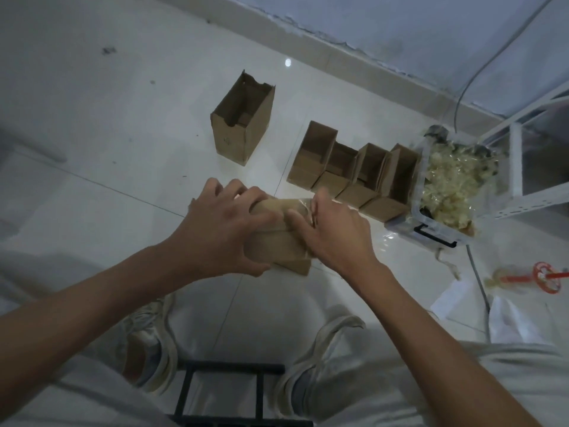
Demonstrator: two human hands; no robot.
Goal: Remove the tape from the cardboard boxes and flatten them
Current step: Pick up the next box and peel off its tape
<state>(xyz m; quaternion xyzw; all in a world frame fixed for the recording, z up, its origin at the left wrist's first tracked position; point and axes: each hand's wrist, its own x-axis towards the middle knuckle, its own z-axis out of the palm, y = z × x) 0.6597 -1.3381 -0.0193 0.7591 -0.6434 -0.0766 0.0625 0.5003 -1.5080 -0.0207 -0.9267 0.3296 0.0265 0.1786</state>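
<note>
A small brown cardboard box is held above the white floor, between both hands. My left hand grips its left end with fingers curled over the top. My right hand pinches clear tape at the box's right end. A taller open box stands alone further off. A row of several open boxes stands side by side to its right.
A clear plastic bin full of crumpled tape sits right of the row. A white metal rack stands at the far right, a red tape dispenser lies on the floor, and a black stool frame is between my feet.
</note>
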